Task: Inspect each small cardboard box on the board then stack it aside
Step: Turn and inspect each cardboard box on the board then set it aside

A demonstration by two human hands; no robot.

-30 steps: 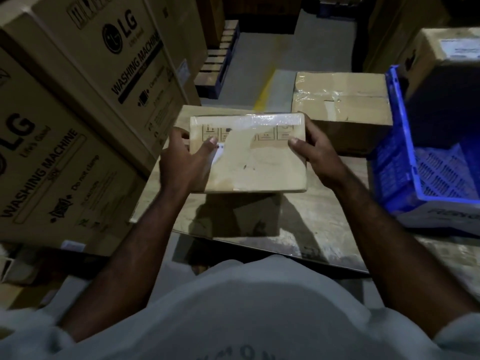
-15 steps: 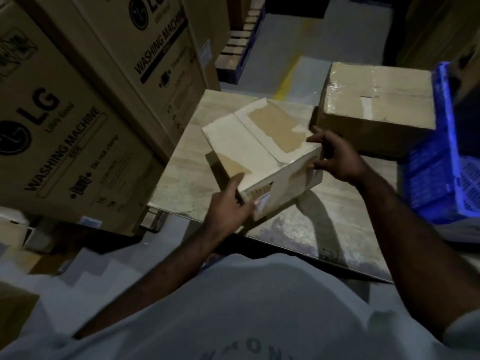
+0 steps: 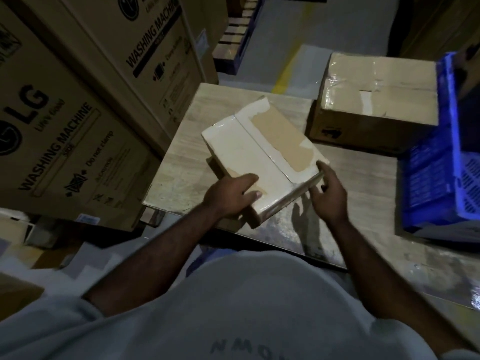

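The small cardboard box [image 3: 262, 162] was in the middle of the frame, held just over the pale wooden board [image 3: 179, 172] and not lying flat on it. A dark shadow showed under its left edge, but whether the far corner touched the board could not be told. Its broad taped face was turned up toward the camera, probably so that the torn paper patch and the seam could be checked. The left hand [image 3: 230, 197] gripped the near corner, with the thumb laid across the top face and the fingers curled underneath to carry the weight. The right hand [image 3: 328, 197] took the right corner more lightly: one digit rested on the top edge and the others were loosely bent below it. That looked like a steadying or turning hold more than a lifting one. The box's long axis followed the taped seam, running from the upper left toward the lower right of the frame. That set the box at a diagonal to the board's edges, with one short end toward the person. The face looked tipped a little, its near side higher. A larger taped box [image 3: 376, 100] sat on the board in the upper right. A blue crate [image 3: 426, 178] stood at the right edge, and tall washing machine cartons [image 3: 65, 152] filled the left. The inspection seemed to be under way, and the box had not yet been stacked aside.
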